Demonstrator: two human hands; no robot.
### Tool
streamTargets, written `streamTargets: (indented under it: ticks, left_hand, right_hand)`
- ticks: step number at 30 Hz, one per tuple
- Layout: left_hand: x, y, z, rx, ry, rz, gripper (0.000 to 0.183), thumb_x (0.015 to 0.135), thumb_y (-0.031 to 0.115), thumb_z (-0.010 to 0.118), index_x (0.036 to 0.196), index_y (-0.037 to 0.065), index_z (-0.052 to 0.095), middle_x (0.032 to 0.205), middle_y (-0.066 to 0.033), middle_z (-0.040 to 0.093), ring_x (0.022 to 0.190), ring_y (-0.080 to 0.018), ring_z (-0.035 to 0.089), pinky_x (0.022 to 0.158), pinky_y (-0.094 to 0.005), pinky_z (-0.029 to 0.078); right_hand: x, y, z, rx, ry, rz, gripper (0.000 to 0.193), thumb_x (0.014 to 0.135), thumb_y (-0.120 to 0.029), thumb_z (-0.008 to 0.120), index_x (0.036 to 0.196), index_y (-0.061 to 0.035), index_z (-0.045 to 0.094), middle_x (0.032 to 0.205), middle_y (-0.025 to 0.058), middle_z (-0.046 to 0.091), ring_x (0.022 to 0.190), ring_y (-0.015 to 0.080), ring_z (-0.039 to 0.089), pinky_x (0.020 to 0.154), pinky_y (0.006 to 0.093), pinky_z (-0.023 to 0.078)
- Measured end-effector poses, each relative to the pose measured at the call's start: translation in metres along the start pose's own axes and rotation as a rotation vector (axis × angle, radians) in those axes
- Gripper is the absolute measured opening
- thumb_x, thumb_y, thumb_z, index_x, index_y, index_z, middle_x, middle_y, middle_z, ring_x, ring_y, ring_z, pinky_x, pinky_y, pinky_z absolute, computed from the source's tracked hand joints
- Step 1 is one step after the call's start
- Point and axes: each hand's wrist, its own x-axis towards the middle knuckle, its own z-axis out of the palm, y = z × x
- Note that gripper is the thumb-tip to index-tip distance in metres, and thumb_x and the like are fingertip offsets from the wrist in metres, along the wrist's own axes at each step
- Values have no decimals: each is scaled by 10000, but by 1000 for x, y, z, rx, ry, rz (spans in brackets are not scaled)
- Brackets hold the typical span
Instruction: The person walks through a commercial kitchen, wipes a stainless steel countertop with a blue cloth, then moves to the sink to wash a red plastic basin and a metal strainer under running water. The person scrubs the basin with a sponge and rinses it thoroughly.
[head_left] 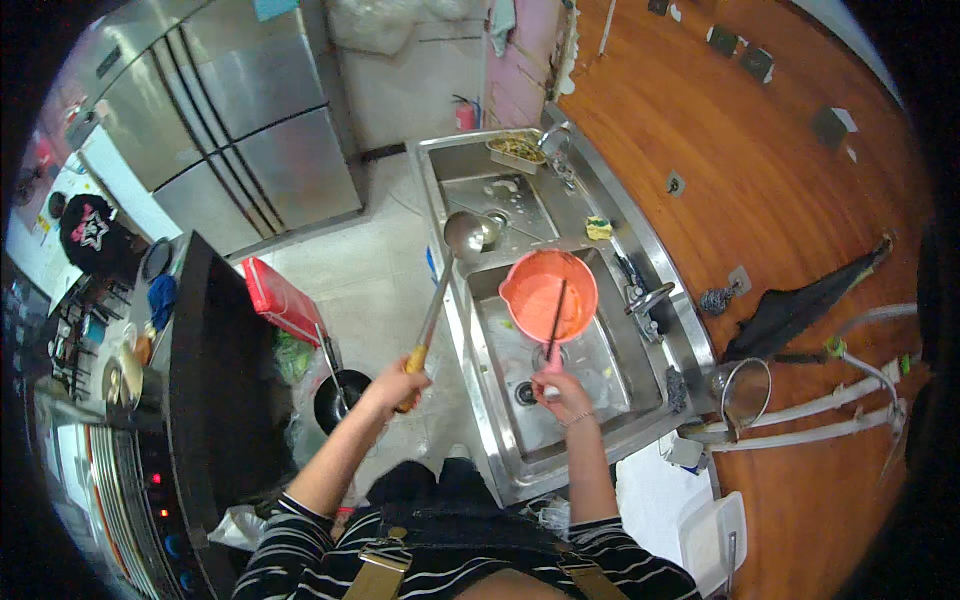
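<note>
My left hand (399,388) is closed around the yellow-brown handle of a long metal ladle (464,236). The ladle's round bowl is held over the edge of the far sink basin. Above the near basin (482,345), my right hand (562,394) grips a slim dark tool with a pink handle (553,357); its exact kind is unclear. The dark part reaches over an orange plastic basin (527,288) with a pouring lip. That basin sits in the near sink, with orange-red contents or residue inside. Scraps and some water lie around the drain (525,393).
A metal tray of food scraps (517,153) stands at the far basin's corner. A yellow-green sponge (599,228) and a faucet (650,298) line the sink's right side. To the left are a black pan (341,400), a red box (281,300) and a steel fridge (235,120).
</note>
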Motion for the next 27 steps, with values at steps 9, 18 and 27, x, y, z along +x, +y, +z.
streamTargets:
  ticks: [9,18,27]
  left_hand:
    - [282,124,-47,-100,-180,-48,187,733,61,605,849,36,460,582,-22,502,431,-106,481,372,-252,413]
    - [481,181,-76,-60,-414,-193,101,758,78,569,777,27,484,595,-45,503,464,-163,512,413,-313,441]
    - [541,191,-92,83,-726,-421,116,802,135,572,832,62,487,655,-40,517,542,-155,525,489,-280,453]
  right_hand:
    - [199,-81,60,189,-109,26,162,758,-73,632,904,-40,571,745,18,586,563,84,539,509,223,428]
    - [415,-89,118,666,199,-152,203,664,-58,658,844,-83,567,680,2,559,478,125,502,387,258,376]
    - [488,-60,126,904,551,-124,228,763,-273,714,800,-109,560,653,27,575,553,158,566,479,286,498]
